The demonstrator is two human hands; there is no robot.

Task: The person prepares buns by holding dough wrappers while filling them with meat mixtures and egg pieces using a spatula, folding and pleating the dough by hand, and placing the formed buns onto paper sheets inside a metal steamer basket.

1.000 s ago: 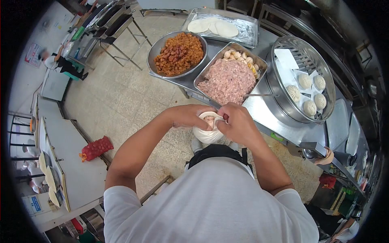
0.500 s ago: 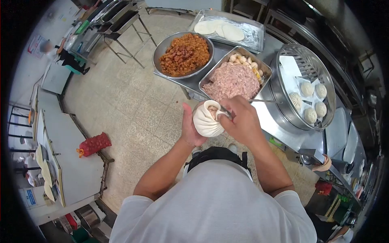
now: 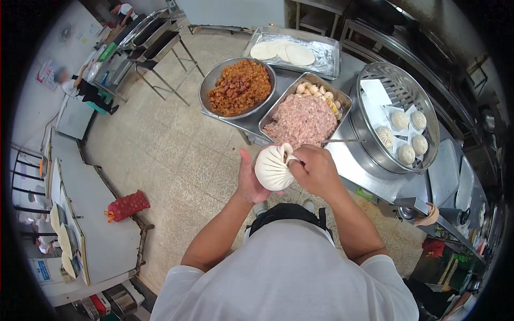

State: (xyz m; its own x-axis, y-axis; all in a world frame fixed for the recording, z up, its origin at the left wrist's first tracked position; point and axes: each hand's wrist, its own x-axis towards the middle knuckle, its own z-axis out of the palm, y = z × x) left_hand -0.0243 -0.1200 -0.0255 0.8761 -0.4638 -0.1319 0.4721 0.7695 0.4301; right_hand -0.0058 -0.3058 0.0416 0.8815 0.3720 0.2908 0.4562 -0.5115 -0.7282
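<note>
A white, pleated stuffed bun (image 3: 273,171) rests in my left hand (image 3: 248,179), with the thumb raised along its left side. Folds run up its wall to a small opening at the top, where a little filling shows. My right hand (image 3: 317,170) pinches the dough at the rim of that opening, on the right. Just beyond both hands is a square metal pan of pale pink minced meat (image 3: 305,119), with egg yolk and whitish pieces (image 3: 318,92) at its back end. A thin metal handle (image 3: 345,140) sticks out from the pan's near right corner.
A bowl of reddish-brown filling (image 3: 240,88) stands left of the pan. Flat dough rounds (image 3: 297,54) lie on a tray behind. To the right, a round steamer (image 3: 357,115) holds several buns on paper squares. A red net sack (image 3: 127,206) leans at left; two people are far off.
The bun's opening has narrowed, and more pleats are gathered around it. My right hand has shifted slightly left and down. The view has turned a little.
</note>
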